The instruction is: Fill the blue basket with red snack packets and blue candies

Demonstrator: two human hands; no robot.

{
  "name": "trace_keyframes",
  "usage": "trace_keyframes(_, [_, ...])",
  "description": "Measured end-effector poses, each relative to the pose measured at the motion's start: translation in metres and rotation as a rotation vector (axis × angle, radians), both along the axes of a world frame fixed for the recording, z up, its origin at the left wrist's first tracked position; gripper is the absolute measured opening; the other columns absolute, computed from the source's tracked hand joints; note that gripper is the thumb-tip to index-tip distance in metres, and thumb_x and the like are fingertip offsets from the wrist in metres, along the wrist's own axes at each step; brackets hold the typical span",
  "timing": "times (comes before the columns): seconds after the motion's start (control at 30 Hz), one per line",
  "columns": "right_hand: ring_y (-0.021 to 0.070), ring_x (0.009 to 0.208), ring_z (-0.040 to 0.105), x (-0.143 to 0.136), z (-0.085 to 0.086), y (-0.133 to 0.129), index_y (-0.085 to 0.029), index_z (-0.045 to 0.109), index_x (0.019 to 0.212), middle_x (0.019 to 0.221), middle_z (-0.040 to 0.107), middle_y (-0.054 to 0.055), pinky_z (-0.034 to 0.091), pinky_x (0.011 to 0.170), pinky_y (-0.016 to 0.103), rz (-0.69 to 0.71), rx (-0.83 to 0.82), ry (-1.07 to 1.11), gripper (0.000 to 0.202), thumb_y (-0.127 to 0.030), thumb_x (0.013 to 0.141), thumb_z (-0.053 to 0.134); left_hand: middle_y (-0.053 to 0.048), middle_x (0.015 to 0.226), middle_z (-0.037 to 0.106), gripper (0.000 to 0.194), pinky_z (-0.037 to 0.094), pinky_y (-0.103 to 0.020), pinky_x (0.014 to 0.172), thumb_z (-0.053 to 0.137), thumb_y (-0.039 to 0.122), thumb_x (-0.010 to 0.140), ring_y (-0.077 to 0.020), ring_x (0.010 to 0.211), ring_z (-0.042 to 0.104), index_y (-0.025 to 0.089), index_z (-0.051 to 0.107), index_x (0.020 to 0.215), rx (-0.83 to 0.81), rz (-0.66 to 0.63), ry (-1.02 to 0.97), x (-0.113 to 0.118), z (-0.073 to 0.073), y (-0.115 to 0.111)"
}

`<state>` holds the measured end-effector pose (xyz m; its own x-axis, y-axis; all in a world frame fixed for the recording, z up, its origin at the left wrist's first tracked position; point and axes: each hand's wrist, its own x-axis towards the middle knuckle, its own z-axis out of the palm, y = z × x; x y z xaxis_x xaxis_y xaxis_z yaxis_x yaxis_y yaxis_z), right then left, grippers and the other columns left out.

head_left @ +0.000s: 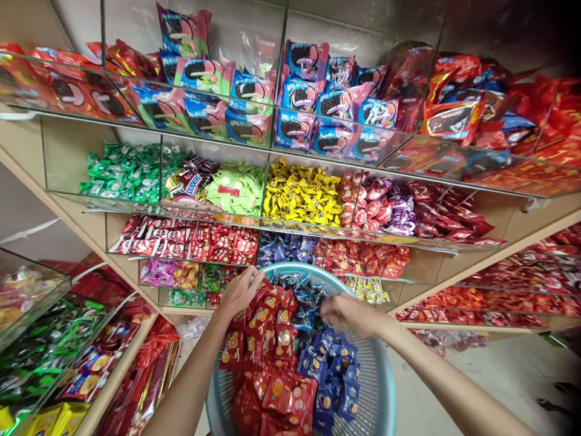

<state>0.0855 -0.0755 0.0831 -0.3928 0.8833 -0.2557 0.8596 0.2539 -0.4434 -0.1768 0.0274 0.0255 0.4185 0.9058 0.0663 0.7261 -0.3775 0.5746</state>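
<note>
A light-blue plastic basket [388, 387] sits low in front of me, holding red wrapped sweets [263, 333], larger red packets [288, 396], blue wrapped sweets [333, 375] and dark blue-black ones [302, 297]. At the basket's far left rim is my left hand [239, 292], its fingers curled over the edge beside the red sweets. My right hand [342, 313] hovers over or touches the right side of the dark sweets. Motion smears its fingers, so whether it holds one cannot be made out.
Tiered shelves with clear dividers rise ahead, holding yellow sweets [304, 194], green sweets [129, 169] and blue-pink cookie packs [333, 109]. Clear front panels [218, 209] edge the tiers. Another bin of green packets [49, 339] is at left, and red-sweet shelves [512, 281] at right.
</note>
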Motion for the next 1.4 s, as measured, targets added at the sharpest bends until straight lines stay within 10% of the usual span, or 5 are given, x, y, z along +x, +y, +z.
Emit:
trace_keyframes(0.17, [0.0093, 0.059, 0.051, -0.029, 0.001, 0.097, -0.015, 0.06, 0.078, 0.066, 0.059, 0.0, 0.035, 0.057, 0.019, -0.025, 0.25, 0.129, 0.018, -0.027, 0.077, 0.046, 0.001, 0.078, 0.058, 0.035, 0.032, -0.023, 0.06, 0.017, 0.05, 0.084, -0.0176, 0.073, 0.056, 0.025, 0.042, 0.083, -0.033, 0.021, -0.005, 0.001, 0.003, -0.002])
trace_keyframes(0.43, [0.0203, 0.081, 0.058, -0.102, -0.038, 0.188, -0.015, 0.063, 0.077, 0.085, 0.064, 0.008, 0.041, 0.067, 0.026, -0.232, 0.012, -0.133, 0.027, -0.038, 0.065, 0.06, 0.0, 0.078, 0.059, 0.034, 0.032, -0.023, 0.059, 0.017, 0.049, 0.084, -0.0182, 0.074, 0.057, 0.025, 0.041, 0.084, -0.02, 0.029, 0.015, 0.0, 0.005, -0.002])
trace_keyframes(0.9, [0.0293, 0.096, 0.053, -0.131, -0.055, 0.206, -0.013, 0.061, 0.093, 0.106, 0.057, 0.018, 0.042, 0.075, 0.037, -0.406, -0.055, -0.235, 0.047, -0.029, 0.05, 0.07, 0.0, 0.082, 0.06, 0.033, 0.033, -0.023, 0.06, 0.019, 0.048, 0.084, -0.0183, 0.077, 0.057, 0.024, 0.042, 0.083, 0.028, 0.019, -0.03, -0.001, -0.004, 0.002])
trace_keyframes(1.4, [0.0084, 0.045, 0.05, -0.08, -0.059, 0.195, -0.014, 0.055, 0.06, 0.044, 0.053, -0.003, 0.038, 0.046, 0.018, -0.454, -0.149, 0.408, 0.013, -0.023, 0.069, 0.051, 0.001, 0.073, 0.058, 0.036, 0.032, -0.023, 0.057, 0.016, 0.05, 0.084, -0.0174, 0.068, 0.056, 0.025, 0.041, 0.082, -0.004, 0.024, 0.004, -0.001, 0.005, -0.002])
